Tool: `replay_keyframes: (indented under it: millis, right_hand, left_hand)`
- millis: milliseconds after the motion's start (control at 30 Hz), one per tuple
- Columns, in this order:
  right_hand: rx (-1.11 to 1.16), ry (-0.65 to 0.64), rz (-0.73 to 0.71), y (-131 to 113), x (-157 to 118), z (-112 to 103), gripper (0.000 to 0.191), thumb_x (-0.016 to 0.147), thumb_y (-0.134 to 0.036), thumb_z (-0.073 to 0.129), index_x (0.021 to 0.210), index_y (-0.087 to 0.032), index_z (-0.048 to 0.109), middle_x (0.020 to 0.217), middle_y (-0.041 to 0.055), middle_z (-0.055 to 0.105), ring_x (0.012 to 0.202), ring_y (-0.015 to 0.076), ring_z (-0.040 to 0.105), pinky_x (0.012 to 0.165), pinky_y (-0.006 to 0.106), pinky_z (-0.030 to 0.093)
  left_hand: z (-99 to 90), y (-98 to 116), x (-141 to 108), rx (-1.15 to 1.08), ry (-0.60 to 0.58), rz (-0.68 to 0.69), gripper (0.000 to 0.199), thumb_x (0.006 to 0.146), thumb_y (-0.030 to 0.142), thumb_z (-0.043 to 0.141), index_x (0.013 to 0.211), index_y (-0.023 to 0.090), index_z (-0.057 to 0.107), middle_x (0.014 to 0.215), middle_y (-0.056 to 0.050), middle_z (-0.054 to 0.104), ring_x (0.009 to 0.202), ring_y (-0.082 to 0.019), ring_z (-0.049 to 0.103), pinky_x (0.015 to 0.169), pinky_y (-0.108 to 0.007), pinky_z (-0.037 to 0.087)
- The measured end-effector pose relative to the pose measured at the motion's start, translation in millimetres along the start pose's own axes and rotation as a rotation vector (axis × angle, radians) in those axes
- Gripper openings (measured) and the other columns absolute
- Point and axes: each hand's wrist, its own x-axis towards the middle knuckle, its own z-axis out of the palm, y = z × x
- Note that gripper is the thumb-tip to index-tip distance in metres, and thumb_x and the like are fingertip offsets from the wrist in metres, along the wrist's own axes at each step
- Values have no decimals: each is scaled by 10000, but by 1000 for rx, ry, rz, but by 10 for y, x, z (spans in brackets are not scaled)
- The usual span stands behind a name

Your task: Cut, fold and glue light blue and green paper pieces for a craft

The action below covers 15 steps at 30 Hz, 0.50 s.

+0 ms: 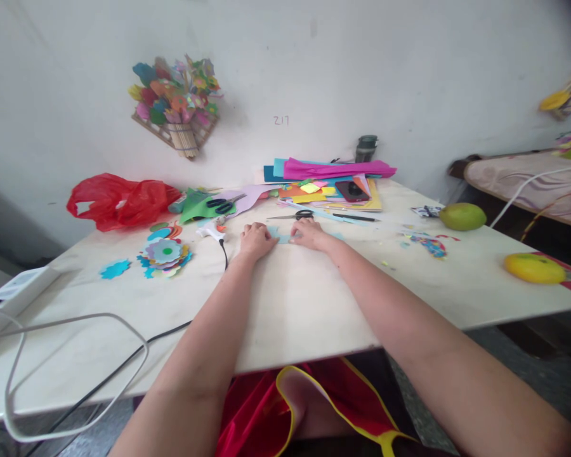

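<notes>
Light-blue paper [283, 240] at frame centre, between my hands, long axis seemingly left-right. Left hand [257, 241] at its left end, right hand [308, 233] farther right; both about equally near. Fingers curled narrow; pinching or pressing, cannot tell.

Room, domestic in look, fitted for paper craft. White wall [337, 82], hung with paper flowers [176, 101]. White table [309, 317]: coloured sheets [340, 169] toward the far edge; two pairs of scissors [221, 205] and glue gun [212, 230] short of these; power strip [26, 285] at left edge; two mango-like fruits [462, 216] near right edge. Beyond right edge: bed or couch [528, 181], patterned cover.
</notes>
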Motion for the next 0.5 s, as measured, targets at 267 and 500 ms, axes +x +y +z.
replay_keyframes:
  millis: [267,500]
  right_hand:
    - [-77,-253,23,-7,-55,-82,603,834,-472,354,1391,-348,159,1485,-34,3,1327,257,-127,1052,468,-11]
    - [-1,-302,-23,61,-22,-36,611,849,-477,311,1399,-342,82,1481,-36,-42,1320,239,-141,1057,456,-10]
  left_hand:
    - [-41,69,-42,56,30,-116,306,687,476,548,866,236,611,1154,-58,525,1141,-292,366,953,-419,294]
    - [-10,122,-85,108,-28,-159,505,767,436,435,1246,275,437,1407,-49,304,1330,-319,55,1042,-534,64]
